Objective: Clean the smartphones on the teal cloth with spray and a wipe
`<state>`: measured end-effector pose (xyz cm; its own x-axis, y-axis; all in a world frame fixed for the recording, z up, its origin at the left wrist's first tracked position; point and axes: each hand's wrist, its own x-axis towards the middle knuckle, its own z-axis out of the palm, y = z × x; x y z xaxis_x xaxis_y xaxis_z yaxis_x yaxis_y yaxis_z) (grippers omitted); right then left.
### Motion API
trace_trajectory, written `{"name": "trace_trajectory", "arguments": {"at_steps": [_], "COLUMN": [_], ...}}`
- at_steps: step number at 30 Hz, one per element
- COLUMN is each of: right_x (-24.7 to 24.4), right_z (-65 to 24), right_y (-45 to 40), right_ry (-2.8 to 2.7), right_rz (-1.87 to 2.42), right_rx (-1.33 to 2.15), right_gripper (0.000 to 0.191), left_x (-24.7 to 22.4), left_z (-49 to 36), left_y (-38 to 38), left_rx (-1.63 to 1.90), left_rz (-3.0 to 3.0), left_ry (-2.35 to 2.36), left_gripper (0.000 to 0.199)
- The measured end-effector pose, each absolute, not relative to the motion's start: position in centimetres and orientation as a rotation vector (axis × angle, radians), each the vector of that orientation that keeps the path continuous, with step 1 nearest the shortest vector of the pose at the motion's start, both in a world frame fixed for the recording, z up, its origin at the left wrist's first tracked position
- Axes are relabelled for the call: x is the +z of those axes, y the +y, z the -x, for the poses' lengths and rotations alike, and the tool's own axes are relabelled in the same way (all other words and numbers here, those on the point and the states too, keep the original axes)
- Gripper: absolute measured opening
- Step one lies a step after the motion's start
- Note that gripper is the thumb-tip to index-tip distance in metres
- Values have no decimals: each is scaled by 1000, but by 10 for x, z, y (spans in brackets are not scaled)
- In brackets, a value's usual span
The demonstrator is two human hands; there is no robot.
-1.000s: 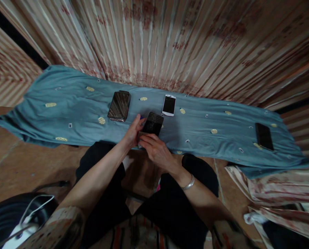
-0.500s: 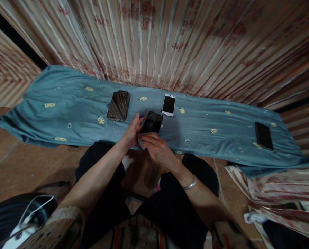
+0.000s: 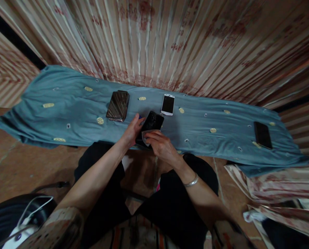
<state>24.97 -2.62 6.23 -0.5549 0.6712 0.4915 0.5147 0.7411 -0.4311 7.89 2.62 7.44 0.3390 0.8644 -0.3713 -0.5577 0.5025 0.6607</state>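
A black phone (image 3: 154, 120) with a glossy, cracked-looking screen is held over the blue cloth by my left hand (image 3: 133, 131), which grips its left edge. My right hand (image 3: 161, 143) presses a thin pale wipe (image 3: 145, 137) against the lower part of the screen, fingers together. Beyond the held phone lies a white phone (image 3: 168, 104) with a dark screen. To the left rests a dark, shiny ridged case (image 3: 118, 105). Another dark phone (image 3: 262, 135) lies at the far right of the cloth.
The long blue cloth (image 3: 73, 110) with yellow prints covers a narrow surface. Behind it hangs a pleated floral curtain (image 3: 149, 45). At the lower left, a white power strip (image 3: 21, 235) and cable sit by a round black object. My knees are below the front edge.
My right hand has moved slightly up and right with the wipe, showing more of the phone's lower end. My left hand keeps its hold.
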Motion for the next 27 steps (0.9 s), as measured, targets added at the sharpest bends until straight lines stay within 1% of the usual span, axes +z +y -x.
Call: {"name": "trace_trajectory", "arguments": {"at_steps": [6,13,18,27], "right_x": [62,61,60,53], "right_z": [-255,-262,-266,-270], "right_y": [-19,-8,-3,4], "right_ry": [-2288,-2235,-2212,-2176], "right_rz": [943,987,1029,1119], "right_rx": [349,349,354,344], "right_gripper": [37,41,40,47], "left_x": [74,70,67,71], "left_z": [-81,-80,-79,-81], "left_y": [25,24,24,22], "left_rx": [946,919,908,901], "left_rz": [-492,-494,-494,-447], "left_ry": [776,754,724,755], "left_gripper": [58,59,59,60]}}
